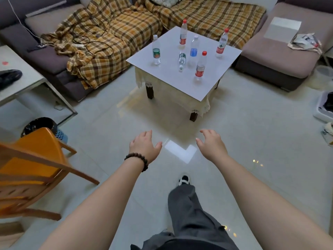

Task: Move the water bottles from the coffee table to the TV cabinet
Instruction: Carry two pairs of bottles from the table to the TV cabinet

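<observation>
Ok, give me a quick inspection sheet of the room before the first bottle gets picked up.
Surface: white coffee table, square top, standing on pale tiled floor.
Job's things: six water bottles; five upright, one green-label bottle lying on its side mid-table; TV cabinet not in view.
Clutter: nothing seen on the table besides bottles.
Hands: left hand and right hand open, empty, short of the table.
Cables: black cables on the plaid sofa cover.
Surroundings: orange chair at left, dark bin behind it.

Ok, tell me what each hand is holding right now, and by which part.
Nothing. The left hand and right hand are both open and empty, out over the floor; all six bottles are on the table.
</observation>
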Tool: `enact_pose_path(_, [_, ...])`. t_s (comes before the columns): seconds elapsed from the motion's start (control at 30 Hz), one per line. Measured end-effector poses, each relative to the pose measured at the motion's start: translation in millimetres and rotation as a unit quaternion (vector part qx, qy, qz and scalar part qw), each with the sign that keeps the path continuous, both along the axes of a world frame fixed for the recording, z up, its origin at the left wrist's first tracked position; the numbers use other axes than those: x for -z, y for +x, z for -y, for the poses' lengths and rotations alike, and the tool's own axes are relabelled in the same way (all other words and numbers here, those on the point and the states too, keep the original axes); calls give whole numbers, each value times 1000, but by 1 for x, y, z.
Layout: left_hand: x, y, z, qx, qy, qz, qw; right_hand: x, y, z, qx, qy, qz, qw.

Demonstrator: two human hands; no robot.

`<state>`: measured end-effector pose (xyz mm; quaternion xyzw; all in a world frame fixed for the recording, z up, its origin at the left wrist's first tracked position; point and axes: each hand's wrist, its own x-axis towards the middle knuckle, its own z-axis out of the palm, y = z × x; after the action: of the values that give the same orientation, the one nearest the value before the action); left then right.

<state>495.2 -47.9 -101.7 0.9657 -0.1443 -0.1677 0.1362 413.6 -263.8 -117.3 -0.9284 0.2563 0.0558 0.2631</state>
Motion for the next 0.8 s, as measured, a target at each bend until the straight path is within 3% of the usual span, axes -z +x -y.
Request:
enact_pose_path(0.5, [-4,282,188,-1,4,0,1000,12,262,194,69,41,14,997])
enact_pose_path(0.8, [-2,380,270,35,25,-12,999,24,340,259,113,76,3,991])
